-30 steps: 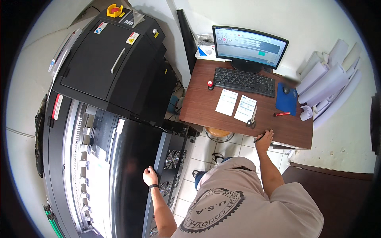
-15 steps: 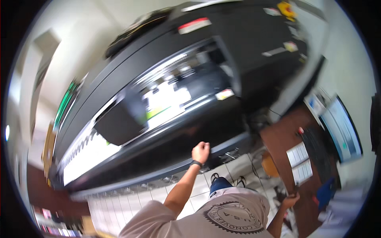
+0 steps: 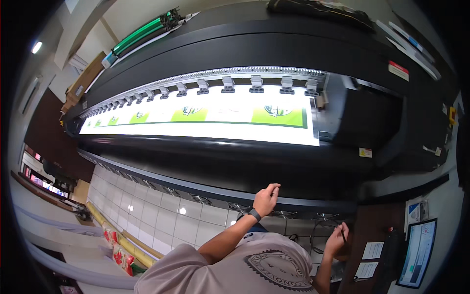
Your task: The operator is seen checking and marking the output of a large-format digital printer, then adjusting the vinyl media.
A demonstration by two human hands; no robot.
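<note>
Printer [image 3: 220,166] bears a red-white label [image 3: 398,70], left grip [image 3: 266,200] curled narrow, right grip [image 3: 336,240] holding slim dark object [image 3: 344,235].

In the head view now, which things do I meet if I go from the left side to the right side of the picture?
Brown box, green tube, left hand, right hand holding a thin dark object, paper sheets, monitor.
</note>
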